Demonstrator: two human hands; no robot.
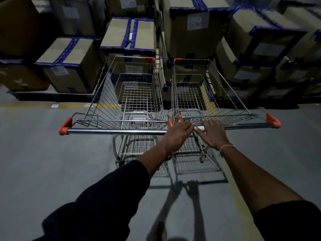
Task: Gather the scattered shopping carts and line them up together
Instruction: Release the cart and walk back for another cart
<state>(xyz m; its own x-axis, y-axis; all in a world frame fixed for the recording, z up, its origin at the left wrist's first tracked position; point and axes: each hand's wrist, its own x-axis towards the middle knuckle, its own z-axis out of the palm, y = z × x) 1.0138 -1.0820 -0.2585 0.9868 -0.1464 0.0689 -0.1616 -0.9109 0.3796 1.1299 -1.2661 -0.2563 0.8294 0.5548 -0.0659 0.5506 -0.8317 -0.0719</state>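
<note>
Two wire shopping carts with orange corner caps stand side by side, facing stacked boxes. The left cart (111, 131) has its chrome handle bar toward me. The right cart (246, 126) sits close against it, handle level with the first. My left hand (178, 134) grips where the two handles meet, fingers curled over the right cart's bar end. My right hand (214, 133) holds the right cart's handle just beside it, fingers wrapped over the bar. Both baskets hold nothing.
Cardboard boxes with blue tape (69, 66) are stacked on pallets right in front of the carts, filling the whole far side. A yellow floor line (243, 202) runs under my right arm. Grey concrete floor (43, 145) spreads to the left and right.
</note>
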